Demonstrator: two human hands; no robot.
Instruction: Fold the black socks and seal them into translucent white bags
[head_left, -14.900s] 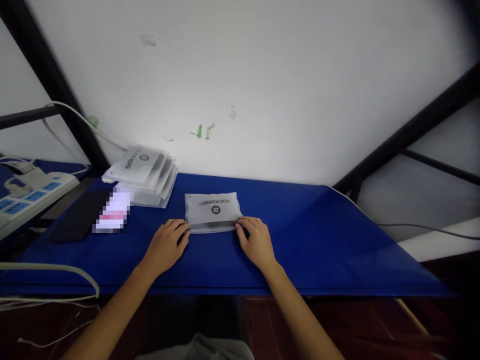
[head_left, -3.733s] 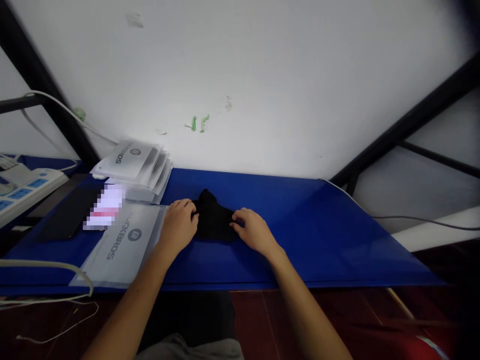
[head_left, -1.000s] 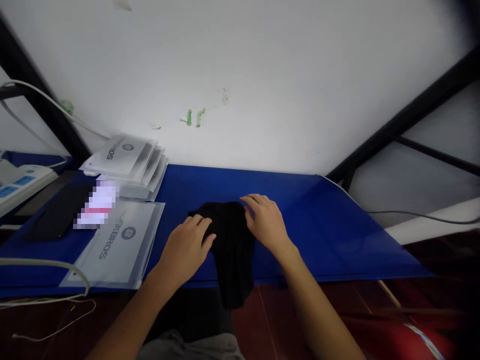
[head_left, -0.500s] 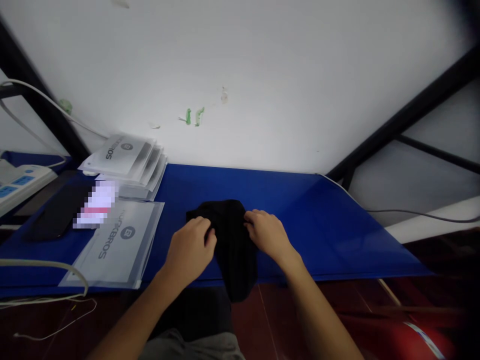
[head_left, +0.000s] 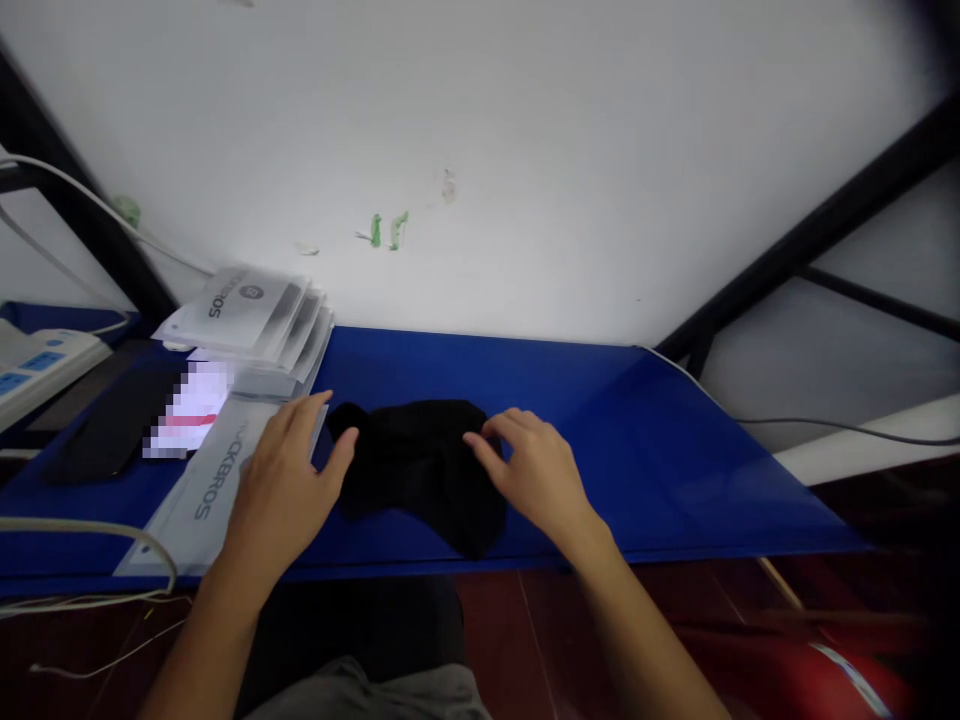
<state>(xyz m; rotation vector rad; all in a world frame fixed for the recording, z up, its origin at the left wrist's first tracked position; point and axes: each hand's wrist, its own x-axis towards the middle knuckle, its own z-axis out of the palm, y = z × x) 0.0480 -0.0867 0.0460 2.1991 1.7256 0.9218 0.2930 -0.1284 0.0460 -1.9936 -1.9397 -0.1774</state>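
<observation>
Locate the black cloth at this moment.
In the head view, the black cloth lies on the blue table between the left hand and right hand, right of the flat printed pouch.

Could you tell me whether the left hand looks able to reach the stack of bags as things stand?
Probably yes: the left hand is open and looks empty, and the stack of bags is close by, with only a flat bag lying low between them.

The single view originates at the wearer's head, above the near edge of the blue table (head_left: 570,400). It faces forward and downward, toward the white wall (head_left: 525,150). Range is close: both forearms enter at the lower border, and the tabletop spans most of the width.
</observation>
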